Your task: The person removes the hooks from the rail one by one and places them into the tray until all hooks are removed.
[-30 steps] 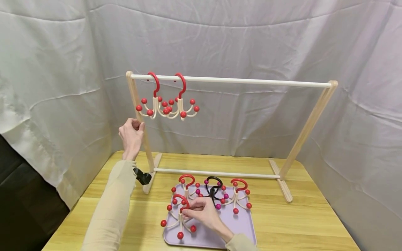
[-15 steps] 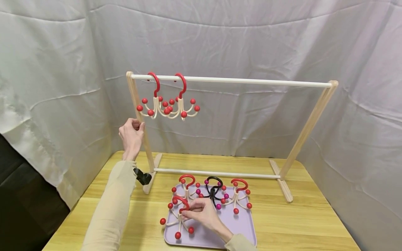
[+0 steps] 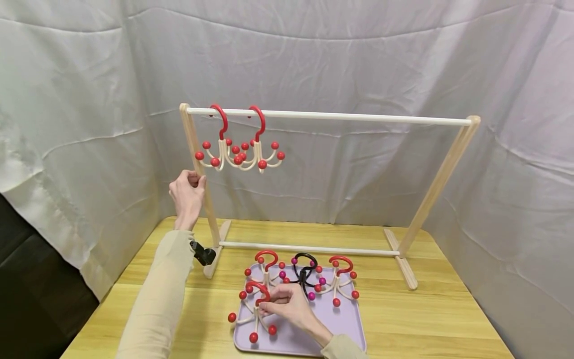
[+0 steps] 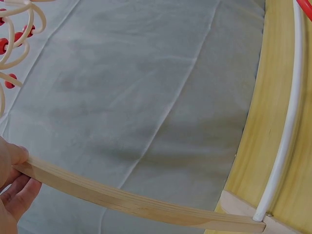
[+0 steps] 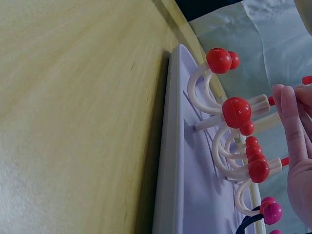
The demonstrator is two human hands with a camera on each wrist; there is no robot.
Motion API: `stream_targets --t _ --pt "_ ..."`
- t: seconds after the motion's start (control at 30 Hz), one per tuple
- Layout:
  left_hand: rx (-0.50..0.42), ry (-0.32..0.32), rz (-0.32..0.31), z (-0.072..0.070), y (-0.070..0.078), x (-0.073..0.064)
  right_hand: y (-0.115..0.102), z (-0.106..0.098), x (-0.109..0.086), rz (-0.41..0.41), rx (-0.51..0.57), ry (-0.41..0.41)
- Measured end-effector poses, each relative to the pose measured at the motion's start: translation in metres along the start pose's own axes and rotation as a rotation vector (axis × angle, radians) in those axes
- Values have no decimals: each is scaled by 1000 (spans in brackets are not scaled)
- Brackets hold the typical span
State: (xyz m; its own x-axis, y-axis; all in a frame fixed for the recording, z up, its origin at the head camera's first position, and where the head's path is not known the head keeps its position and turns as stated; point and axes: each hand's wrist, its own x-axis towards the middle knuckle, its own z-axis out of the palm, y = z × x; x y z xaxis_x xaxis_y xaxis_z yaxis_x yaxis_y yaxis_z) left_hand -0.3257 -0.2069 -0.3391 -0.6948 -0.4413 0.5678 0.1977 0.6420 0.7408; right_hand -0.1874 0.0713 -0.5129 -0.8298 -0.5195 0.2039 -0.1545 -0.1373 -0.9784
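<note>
My right hand pinches the red hook of a cream multi-arm hanger with red ball tips, at the front left of the lilac tray. In the right wrist view, its fingers are at the hook's base. My left hand holds the left wooden post of a rack; the left wrist view has thumb and fingertips on either side of that post. Two similar red-hooked hangers, one left and one right, hang from the white top rod.
Behind the held hanger, the tray carries a red-hooked hanger, a black hanger with magenta and red balls and another red-hooked one. A white lower rod crosses behind the tray. Grey curtains enclose the wooden table.
The hanger in my right hand has turned slightly, its lower balls shifting to the left. Both hands stay in about the same place.
</note>
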Motion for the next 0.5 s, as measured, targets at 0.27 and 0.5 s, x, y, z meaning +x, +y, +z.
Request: stream_targets --t 0.27,0.5 --pt "2 3 -3 0 0 0 0 -1 0 -6 -1 -5" --pt "2 6 3 0 1 0 0 0 -1 8 -14 6"
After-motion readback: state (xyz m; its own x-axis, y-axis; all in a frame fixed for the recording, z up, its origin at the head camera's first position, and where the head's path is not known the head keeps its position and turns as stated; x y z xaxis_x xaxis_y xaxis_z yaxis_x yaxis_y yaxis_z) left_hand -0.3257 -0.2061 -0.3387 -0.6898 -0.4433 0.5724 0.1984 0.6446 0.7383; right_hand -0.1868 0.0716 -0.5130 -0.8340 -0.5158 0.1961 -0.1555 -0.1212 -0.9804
